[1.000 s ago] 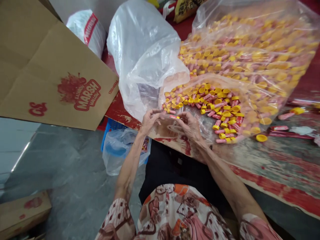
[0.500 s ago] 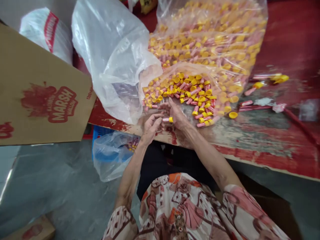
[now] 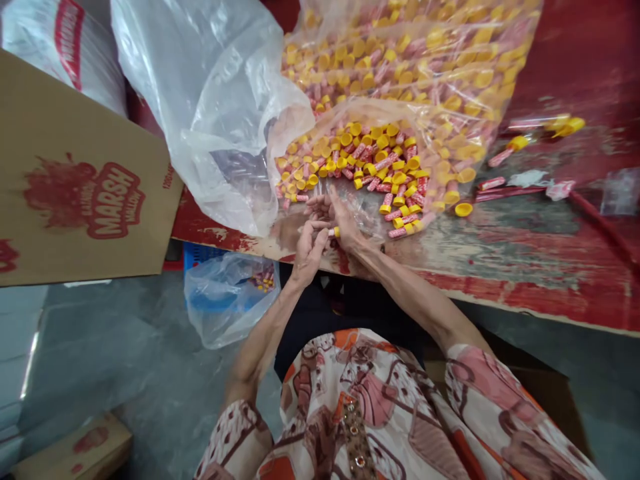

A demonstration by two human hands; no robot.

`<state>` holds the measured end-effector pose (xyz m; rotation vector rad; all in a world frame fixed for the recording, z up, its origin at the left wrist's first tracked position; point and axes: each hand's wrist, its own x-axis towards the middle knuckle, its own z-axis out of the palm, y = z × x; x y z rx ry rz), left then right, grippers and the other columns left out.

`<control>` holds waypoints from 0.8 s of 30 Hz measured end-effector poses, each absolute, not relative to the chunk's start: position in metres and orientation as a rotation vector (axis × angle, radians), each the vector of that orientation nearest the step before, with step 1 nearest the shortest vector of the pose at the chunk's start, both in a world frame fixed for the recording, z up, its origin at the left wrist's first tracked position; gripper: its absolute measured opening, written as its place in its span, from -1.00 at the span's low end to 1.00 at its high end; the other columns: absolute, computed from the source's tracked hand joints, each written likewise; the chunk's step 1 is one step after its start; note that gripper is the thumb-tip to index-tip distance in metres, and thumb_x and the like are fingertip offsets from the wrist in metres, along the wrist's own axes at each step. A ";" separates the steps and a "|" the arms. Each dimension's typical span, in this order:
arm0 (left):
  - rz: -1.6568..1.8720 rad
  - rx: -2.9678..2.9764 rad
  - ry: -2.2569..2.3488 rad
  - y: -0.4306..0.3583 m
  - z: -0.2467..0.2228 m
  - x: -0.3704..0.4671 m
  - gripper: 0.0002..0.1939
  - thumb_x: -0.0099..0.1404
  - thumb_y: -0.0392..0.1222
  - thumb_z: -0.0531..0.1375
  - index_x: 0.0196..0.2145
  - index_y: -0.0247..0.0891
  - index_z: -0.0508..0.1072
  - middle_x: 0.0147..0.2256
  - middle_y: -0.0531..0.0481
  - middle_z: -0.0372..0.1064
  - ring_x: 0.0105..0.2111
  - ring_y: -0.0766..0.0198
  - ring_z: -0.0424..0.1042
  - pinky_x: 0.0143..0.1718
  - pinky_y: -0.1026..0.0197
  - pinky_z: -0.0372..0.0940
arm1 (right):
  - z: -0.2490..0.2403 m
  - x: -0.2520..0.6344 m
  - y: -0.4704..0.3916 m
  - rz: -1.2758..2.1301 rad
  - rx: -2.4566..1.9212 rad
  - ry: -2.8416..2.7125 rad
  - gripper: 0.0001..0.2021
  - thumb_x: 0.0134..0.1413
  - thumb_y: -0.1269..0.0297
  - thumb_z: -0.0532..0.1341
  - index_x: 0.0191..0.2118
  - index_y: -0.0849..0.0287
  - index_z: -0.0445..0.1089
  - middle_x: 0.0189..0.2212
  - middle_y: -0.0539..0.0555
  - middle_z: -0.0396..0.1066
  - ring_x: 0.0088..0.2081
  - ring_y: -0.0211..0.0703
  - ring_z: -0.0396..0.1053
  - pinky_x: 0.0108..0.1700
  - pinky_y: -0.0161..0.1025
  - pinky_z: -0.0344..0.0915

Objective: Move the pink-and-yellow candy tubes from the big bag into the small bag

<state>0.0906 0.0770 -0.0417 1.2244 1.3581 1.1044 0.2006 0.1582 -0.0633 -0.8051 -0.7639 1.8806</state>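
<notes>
Between my two hands, just over the table's front edge, is a small pink tube with a yellow cap [image 3: 334, 232]. My left hand [image 3: 311, 248] pinches its pink end between thumb and fingers. The yellow cap rests against the palm side of my right hand [image 3: 343, 223], whose fingers are stretched out and apart. Beyond my hands, a heap of pink tubes with yellow caps [image 3: 385, 160] spills from the mouth of a large clear bag [image 3: 450, 73] full of the same pieces.
A whitish plastic bag [image 3: 215, 100] lies left of the heap, beside a cardboard box [image 3: 90, 180]. Under the table edge, a blue crate [image 3: 197, 257] carries a clear bag with some pieces. Loose tubes, a yellow cap [image 3: 463, 210] and a red cord [image 3: 600, 233] lie right.
The whole view has shifted, so the table and box appear higher and further left. My hands have come closer together around the tube, and less of its pink part shows.
</notes>
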 end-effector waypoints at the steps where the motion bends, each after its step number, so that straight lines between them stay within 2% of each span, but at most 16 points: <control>1: 1.125 1.169 1.308 0.077 -0.042 0.091 -0.42 0.51 0.45 0.38 -0.05 -0.17 0.48 -0.45 0.16 0.27 -0.49 0.38 0.28 -0.45 0.31 0.25 | -0.063 0.201 0.159 1.865 -0.820 -0.796 -0.16 0.36 -0.73 0.10 -0.06 0.04 0.57 -0.28 0.13 0.58 -0.21 0.00 0.55 -0.20 -0.12 0.54; 4: 1.180 1.047 1.242 0.077 -0.040 0.091 -0.38 0.42 0.45 0.45 -0.06 -0.17 0.48 -0.40 0.13 0.31 -0.49 0.40 0.29 -0.48 0.32 0.23 | -0.065 0.208 0.163 1.619 -0.968 -0.968 -0.20 0.52 -0.63 -0.03 -0.08 0.05 0.56 -0.28 0.12 0.57 -0.27 -0.04 0.55 -0.20 -0.12 0.57; 7: 1.193 1.031 1.293 0.079 -0.040 0.084 -0.40 0.43 0.44 0.44 -0.06 -0.16 0.48 -0.37 0.11 0.34 -0.49 0.40 0.29 -0.48 0.32 0.25 | -0.074 0.222 0.169 1.234 -1.136 -1.108 -0.39 0.64 -0.39 0.05 -0.09 0.05 0.54 -0.20 0.13 0.60 -0.24 -0.04 0.54 -0.06 -0.05 0.60; 10: 1.178 1.172 1.408 0.083 -0.041 0.066 -0.45 0.50 0.39 0.39 -0.02 -0.17 0.49 -0.34 0.10 0.37 -0.47 0.38 0.34 -0.43 0.31 0.31 | -0.088 0.233 0.176 1.013 -1.255 -1.176 -0.56 0.68 -0.15 0.08 -0.07 0.06 0.52 -0.16 0.13 0.61 -0.18 -0.01 0.55 0.06 0.01 0.60; 13: 1.158 1.488 1.628 0.090 -0.045 0.047 -0.51 0.56 0.28 0.38 0.09 -0.17 0.49 -0.18 -0.01 0.49 -0.31 0.30 0.50 -0.24 0.25 0.46 | -0.100 0.235 0.181 0.912 -1.309 -1.258 -0.66 0.67 -0.01 0.09 -0.04 0.05 0.51 -0.19 0.10 0.59 -0.16 0.00 0.54 0.08 0.01 0.58; 15: 1.091 1.745 1.738 0.094 -0.050 0.040 -0.58 0.62 0.17 0.32 0.18 -0.18 0.46 -0.07 -0.09 0.52 -0.16 0.18 0.57 -0.06 0.13 0.54 | -0.105 0.232 0.182 0.875 -1.307 -1.320 -0.71 0.65 0.05 0.10 -0.01 0.05 0.51 -0.18 0.10 0.59 -0.11 0.01 0.55 0.12 -0.01 0.57; 18: 0.820 2.079 1.815 0.098 -0.057 0.043 -0.76 0.69 -0.05 0.16 0.15 -0.20 0.46 0.02 -0.21 0.52 0.04 0.03 0.57 0.13 -0.01 0.55 | -0.110 0.228 0.181 0.806 -1.298 -1.434 -0.74 0.61 0.15 0.09 0.03 0.07 0.51 -0.09 0.15 0.62 -0.05 0.02 0.57 0.15 -0.03 0.55; 20: 0.547 2.206 1.849 0.099 -0.061 0.053 -0.81 0.66 -0.20 0.09 0.08 -0.21 0.47 0.09 -0.27 0.50 0.04 0.00 0.57 0.07 0.01 0.54 | -0.112 0.226 0.180 0.753 -1.306 -1.503 -0.75 0.60 0.19 0.09 0.07 0.07 0.52 -0.01 0.18 0.63 -0.01 0.03 0.56 0.16 -0.03 0.55; 22: 0.347 2.253 1.855 0.103 -0.063 0.063 -0.81 0.60 -0.30 0.10 0.04 -0.20 0.48 0.12 -0.26 0.47 -0.03 0.01 0.57 -0.04 0.06 0.52 | -0.109 0.222 0.181 0.689 -1.334 -1.580 -0.72 0.58 0.25 0.09 0.15 0.06 0.52 0.08 0.21 0.62 0.05 0.06 0.56 0.16 -0.03 0.54; 24: 0.349 2.238 1.822 0.109 -0.063 0.066 -0.79 0.52 -0.36 0.15 0.02 -0.17 0.49 0.11 -0.23 0.45 -0.06 0.02 0.56 -0.08 0.09 0.49 | -0.104 0.216 0.186 0.631 -1.379 -1.666 -0.67 0.56 0.30 0.10 0.22 0.06 0.53 0.14 0.23 0.59 0.06 0.07 0.55 0.10 -0.06 0.53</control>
